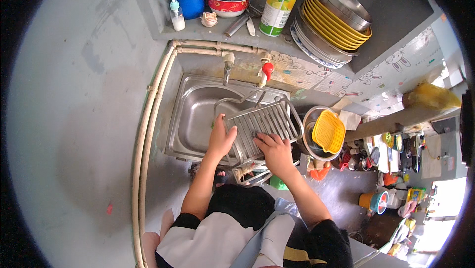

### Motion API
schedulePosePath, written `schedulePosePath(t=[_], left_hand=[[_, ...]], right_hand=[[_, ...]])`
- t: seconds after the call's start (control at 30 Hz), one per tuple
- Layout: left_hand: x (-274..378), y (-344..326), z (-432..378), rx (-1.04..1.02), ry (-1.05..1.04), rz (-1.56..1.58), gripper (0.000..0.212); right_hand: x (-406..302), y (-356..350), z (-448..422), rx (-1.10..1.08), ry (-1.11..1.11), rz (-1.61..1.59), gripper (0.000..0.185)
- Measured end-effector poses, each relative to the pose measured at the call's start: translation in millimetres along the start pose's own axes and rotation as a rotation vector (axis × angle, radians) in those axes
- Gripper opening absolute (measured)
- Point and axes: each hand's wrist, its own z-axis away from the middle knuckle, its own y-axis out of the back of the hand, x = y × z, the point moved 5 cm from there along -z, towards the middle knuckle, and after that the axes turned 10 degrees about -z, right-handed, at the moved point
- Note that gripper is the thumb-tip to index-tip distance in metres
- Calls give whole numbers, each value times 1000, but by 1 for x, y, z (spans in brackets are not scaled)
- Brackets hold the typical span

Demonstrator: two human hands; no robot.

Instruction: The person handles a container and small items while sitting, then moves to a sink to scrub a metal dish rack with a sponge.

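Observation:
A metal slatted rack with bent tubular legs is tilted over the right side and front edge of a stainless steel sink. My left hand grips the rack's left edge, thumb raised. Across the slats lies my right hand, its fingers pressing a small grey wiry scrubber to the metal; most of this pad is hidden. Behind the rack are a metal tap and a tap with a red handle.
To the right, a yellow plastic basket sits in a metal basin. A shelf above holds stacked yellow-rimmed plates, bowls, a large bottle and a pump bottle. Pipes run along the left wall.

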Motion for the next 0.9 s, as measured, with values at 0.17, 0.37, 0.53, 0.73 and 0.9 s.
schedulePosePath(t=[0.17,0.37,0.53,0.73,0.9], left_hand=[[9,-6,-9,-10,-4,3,61],[6,3,-4,40,-26,21,59],[11,-1,-2,-9,-57,41,59],[12,6,4,88,-125,-100,61],[18,1,0,15,-18,-43,61]], right_hand=[[9,5,-42,98,23,-5,38],[-4,6,5,-18,32,24,45],[4,3,-51,69,22,40,39],[-8,-1,2,31,39,49,39],[-4,-5,-68,107,-11,86,40]])
